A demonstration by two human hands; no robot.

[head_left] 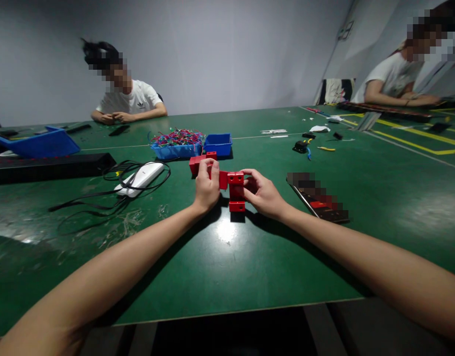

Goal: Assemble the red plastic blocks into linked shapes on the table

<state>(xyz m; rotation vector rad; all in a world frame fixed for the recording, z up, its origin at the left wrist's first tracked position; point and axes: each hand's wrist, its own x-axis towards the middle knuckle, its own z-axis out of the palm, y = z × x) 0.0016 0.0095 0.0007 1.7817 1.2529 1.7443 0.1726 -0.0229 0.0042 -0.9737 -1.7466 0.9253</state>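
My right hand (263, 194) is closed on the right side of a red block-like part (236, 192), which has round holes at its top and bottom ends and a recessed middle. My left hand (207, 187) is closed, with its fingers round a flat red piece (223, 180) that reaches toward the block's left side. Whether the two red pieces are joined, I cannot tell. Just behind my left hand is a red box-like piece (194, 166), partly covered by the fingers.
Beyond my hands, a blue bin (175, 152) full of coloured wires adjoins a smaller blue bin (218, 144). A white power strip (142, 179) with black cable lies left, a phone (316, 198) right. Two people sit across the green table (227, 277).
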